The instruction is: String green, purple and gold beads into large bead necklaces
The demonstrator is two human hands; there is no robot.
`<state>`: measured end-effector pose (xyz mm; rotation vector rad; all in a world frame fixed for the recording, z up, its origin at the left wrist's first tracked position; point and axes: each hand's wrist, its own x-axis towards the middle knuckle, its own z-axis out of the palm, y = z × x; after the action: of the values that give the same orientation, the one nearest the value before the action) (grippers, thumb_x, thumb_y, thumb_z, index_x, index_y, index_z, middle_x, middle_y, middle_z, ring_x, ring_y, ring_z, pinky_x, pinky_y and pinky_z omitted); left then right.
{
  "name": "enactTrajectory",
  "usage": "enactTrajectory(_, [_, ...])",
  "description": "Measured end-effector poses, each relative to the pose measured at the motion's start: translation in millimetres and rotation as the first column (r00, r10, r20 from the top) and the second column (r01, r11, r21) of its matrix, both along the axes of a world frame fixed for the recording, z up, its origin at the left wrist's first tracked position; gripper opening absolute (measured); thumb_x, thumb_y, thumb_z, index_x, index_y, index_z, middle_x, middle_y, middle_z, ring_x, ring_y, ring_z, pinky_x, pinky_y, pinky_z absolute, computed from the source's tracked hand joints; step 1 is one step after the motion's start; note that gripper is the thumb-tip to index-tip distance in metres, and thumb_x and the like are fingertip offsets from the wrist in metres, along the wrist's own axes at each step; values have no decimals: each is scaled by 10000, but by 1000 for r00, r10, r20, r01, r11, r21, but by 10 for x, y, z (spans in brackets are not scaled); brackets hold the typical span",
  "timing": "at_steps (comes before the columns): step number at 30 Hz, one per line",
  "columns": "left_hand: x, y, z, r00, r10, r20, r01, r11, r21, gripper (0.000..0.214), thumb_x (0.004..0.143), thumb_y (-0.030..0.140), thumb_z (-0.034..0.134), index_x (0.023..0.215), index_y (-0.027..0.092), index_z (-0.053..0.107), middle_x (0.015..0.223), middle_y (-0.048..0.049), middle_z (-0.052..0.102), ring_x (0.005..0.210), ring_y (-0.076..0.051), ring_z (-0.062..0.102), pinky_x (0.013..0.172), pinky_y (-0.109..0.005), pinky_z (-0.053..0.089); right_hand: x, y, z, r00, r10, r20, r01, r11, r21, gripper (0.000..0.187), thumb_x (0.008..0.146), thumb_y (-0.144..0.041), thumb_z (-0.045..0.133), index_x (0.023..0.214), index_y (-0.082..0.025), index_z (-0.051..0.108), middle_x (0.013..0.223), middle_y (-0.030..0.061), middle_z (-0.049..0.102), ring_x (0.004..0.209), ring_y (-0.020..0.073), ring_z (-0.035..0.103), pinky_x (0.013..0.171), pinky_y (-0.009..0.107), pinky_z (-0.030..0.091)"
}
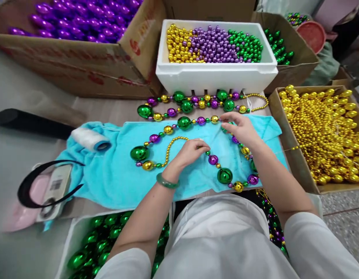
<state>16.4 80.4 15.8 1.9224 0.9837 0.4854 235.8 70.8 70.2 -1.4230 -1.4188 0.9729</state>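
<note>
A bead garland (pixel 184 123) of large green, purple and gold beads lies in a loop on a turquoise towel (pixel 115 182). My left hand (pixel 192 152), with a green bangle on its wrist, pinches the strand beside a small green bead; its fingertips partly hide what they grip. Up and to the right, my right hand (pixel 239 127) has thumb and fingertips around the garland next to a gold bead, partly covering a green bead. From beneath my left hand curves a run of small gold beads (pixel 167 149). Behind the towel lies another finished-looking bead strand (pixel 186 106).
A white foam box (pixel 217 77) of gold, purple and green beads stands at the back. Cardboard boxes hold purple beads (pixel 80 19) at left and gold beads (pixel 321 128) at right. A thread spool (pixel 90 139) and a black headband (pixel 25 186) lie left; green beads (pixel 100 240) are below.
</note>
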Motion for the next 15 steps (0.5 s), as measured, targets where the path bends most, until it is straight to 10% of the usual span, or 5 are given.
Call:
enactTrajectory(4, [-45, -149, 301, 998, 65, -6, -64, 995, 76, 174, 828, 274, 585, 782, 190, 731, 832, -30, 717, 799, -159, 639, 758, -284, 466, 679, -169, -88, 813, -232, 534, 286, 958, -19, 176, 750, -201, 601, 903, -153, 674, 882, 72, 681, 840, 206, 606, 799, 348, 458])
enactTrajectory(9, [32, -273, 658, 988, 144, 64, -151, 981, 122, 144, 810, 273, 619, 759, 188, 723, 779, -22, 708, 755, -145, 633, 726, -269, 470, 1071, -318, -454, 562, 92, 822, 325, 889, -323, 266, 802, -284, 587, 1019, -166, 687, 996, 121, 698, 908, 260, 621, 726, 324, 441])
enactTrajectory(15, [170, -250, 758, 938, 241, 250, -146, 926, -348, 162, 766, 296, 654, 737, 137, 671, 625, -3, 632, 540, -85, 578, 526, -202, 460, 1118, -292, -652, 534, 170, 828, 357, 843, -403, 334, 829, -399, 586, 1052, -167, 676, 1048, 151, 681, 964, 296, 618, 736, 346, 454])
